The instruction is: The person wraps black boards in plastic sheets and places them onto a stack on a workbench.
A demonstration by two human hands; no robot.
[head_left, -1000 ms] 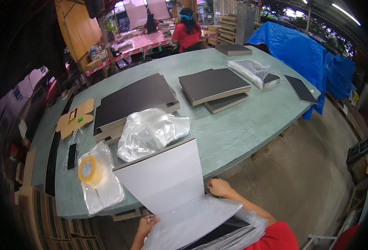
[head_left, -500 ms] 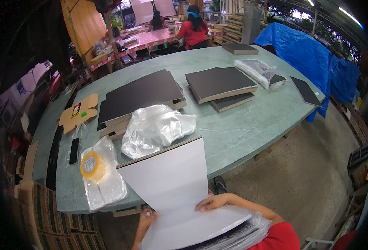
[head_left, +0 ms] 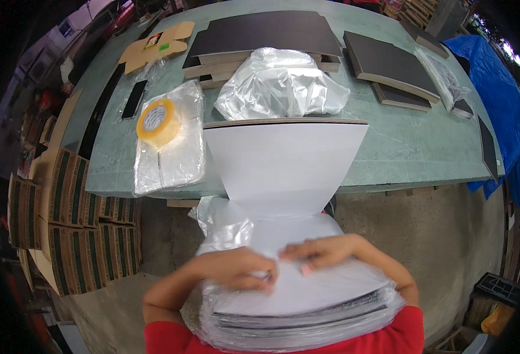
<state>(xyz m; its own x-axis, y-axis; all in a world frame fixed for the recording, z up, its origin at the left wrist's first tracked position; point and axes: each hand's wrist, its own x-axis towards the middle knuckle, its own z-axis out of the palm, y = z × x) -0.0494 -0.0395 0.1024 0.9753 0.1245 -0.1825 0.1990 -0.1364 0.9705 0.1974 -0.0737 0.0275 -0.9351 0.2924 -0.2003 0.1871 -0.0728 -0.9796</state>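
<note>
1 clr bag (head_left: 254, 338) w/ dk layers (head_left: 316, 317), L hand (head_left: 248, 268), R hand (head_left: 322, 252) above

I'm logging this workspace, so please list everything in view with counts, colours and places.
table: one, grey-green, ahead
white folded panel: one, white, from near table edge to under the hands
wrapped stack: one, dark layers in clear plastic, against the body
crumpled plastic: one heap, clear, mid-table
flat bags: one pile, clear, table left
tape roll: one, yellowish, on flat bags
flat slab: one, black, left of bags
cardboard cutout: one, brown, far left
dark boards: several, dark grey, table centre and right
tarp: blue, right
cardboard stacks: several, brown, floor left
background clutter: uncountable
left hand, right hand: one each, bare, over panel
sleeves: two, red, lower edge
</note>
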